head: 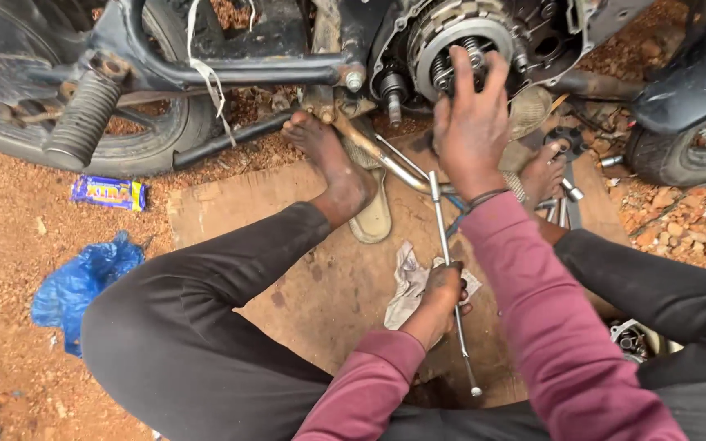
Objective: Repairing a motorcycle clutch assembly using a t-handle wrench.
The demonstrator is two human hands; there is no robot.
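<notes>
Red gravel ground fills the frame, with a brown board laid over it where you sit, legs folded and bare feet toward a motorcycle engine along the top edge. Your right hand is up at the top centre, fingers spread and closed around the exposed clutch assembly, thumb and fingertips on its round rim; the side cover is already off, so the springs and plates show bare. Whether the bolts over the springs are in or out is too small to tell. Your left hand, in the lower middle of the frame, grips a long metal T-handle wrench partway along its shaft, together with a crumpled white rag pressed under the palm; the tool's tip lies on the board near the bottom centre, away from the engine. Judging by this, the opening-up is done and the clutch is what you have in hand, still seated on the engine. More loose tools lie by your right foot at the centre right. A footpeg and the rear tyre sit at the upper left, and a blue plastic bag and a small blue wrapper lie on the gravel at the left.
</notes>
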